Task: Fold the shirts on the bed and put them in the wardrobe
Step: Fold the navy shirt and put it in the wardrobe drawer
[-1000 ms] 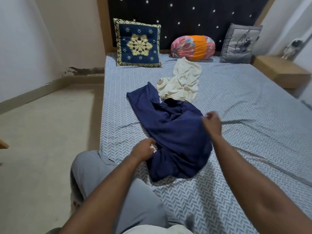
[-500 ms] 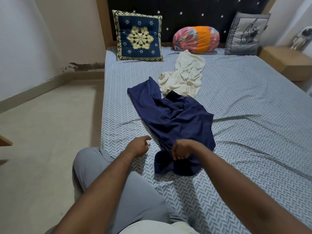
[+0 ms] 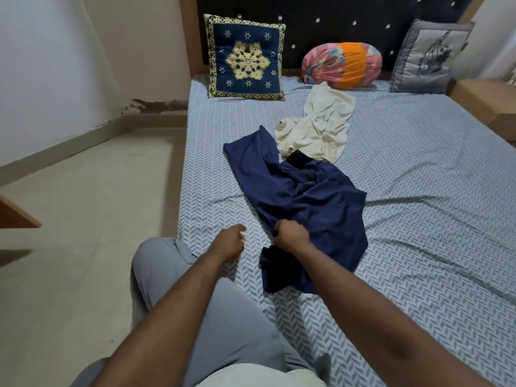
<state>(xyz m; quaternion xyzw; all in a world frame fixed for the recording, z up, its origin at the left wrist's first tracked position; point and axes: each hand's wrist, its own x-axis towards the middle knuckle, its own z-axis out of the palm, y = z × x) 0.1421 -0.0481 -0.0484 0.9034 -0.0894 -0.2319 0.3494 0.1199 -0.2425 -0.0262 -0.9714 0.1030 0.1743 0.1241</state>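
The right hand (image 3: 290, 235) grips the crumpled blue shirt (image 3: 310, 199), left hand (image 3: 230, 241) empty; a one-handed tug could bunch it further

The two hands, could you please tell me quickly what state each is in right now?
Left hand: open, fingers loosely curled, holding nothing.
Right hand: closed, gripping the blue shirt.

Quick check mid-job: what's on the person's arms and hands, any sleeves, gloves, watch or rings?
The left forearm and right forearm are bare to the frame edge; no sleeve shows. The left hand and right hand wear no gloves, and no watch, band or ring is visible. Below the left arm, grey trousers cover the knee, and a pale garment edge shows at the bottom.
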